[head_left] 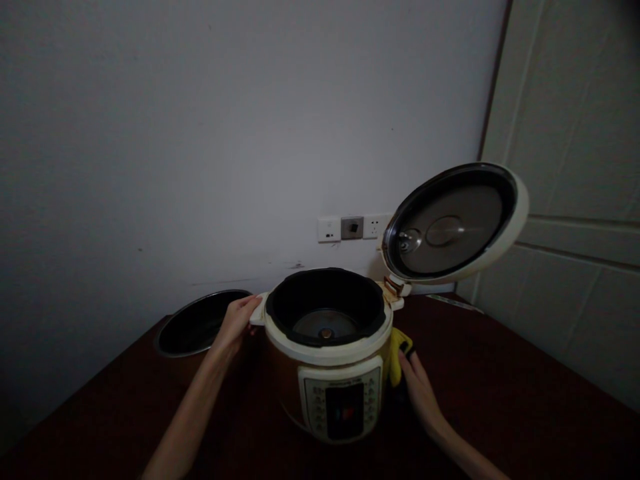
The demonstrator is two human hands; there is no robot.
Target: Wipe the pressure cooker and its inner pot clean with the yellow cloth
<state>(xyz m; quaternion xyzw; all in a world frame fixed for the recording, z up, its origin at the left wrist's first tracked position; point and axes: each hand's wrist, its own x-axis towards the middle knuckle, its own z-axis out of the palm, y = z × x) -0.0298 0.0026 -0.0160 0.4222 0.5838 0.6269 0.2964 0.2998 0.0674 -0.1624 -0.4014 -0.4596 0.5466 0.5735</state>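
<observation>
An electric pressure cooker (285,373) stands upright in front of me, its hinged lid (450,227) raised to the right. Its cavity is bare, with the heating plate (325,323) showing at the bottom. My left hand (240,320) is closed on the white side handle (257,312) at the cooker's left. Against the cooker's right side, my right hand (416,380) holds a yellow cloth (397,353) with a dark part; some fingers are hidden. Behind my left forearm sits the removed inner pot (183,330), dark inside with a metal rim.
The dark red table (480,387) meets a pale wall (200,133) at the back. Sockets and a switch (353,227) sit low on that wall. A white panelled door (565,167) rises at the right. A thin strip (455,303) lies near the table's back edge.
</observation>
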